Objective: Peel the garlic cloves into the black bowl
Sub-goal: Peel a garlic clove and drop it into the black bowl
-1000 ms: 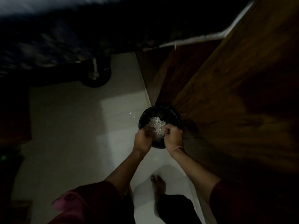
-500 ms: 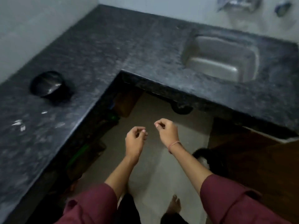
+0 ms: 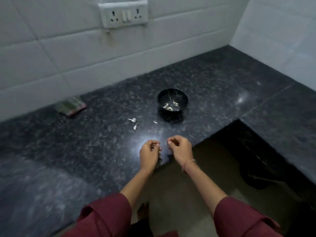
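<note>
Your left hand (image 3: 149, 153) and right hand (image 3: 180, 149) hang side by side, not touching, above the near edge of the counter (image 3: 85, 151), just by the inner corner where the front cuts back. On both hands the fingers are curled in, with the fingertips drawn toward the thumbs. A pale speck shows at the left fingertips, but it is too small to tell whether either hand pinches anything. The black bowl (image 3: 164, 96) stands upright on the counter well beyond your hands, about midway between the near edge and the wall edge, with several pale garlic cloves (image 3: 169, 106) in its bottom. Three small white pieces (image 3: 133, 119) lie loose on the counter between the bowl and your hands, near the bowl but apart from it. A folded cloth (image 3: 71, 106) lies against the counter's wall edge. A thin band (image 3: 189, 163) circles your right wrist.
</note>
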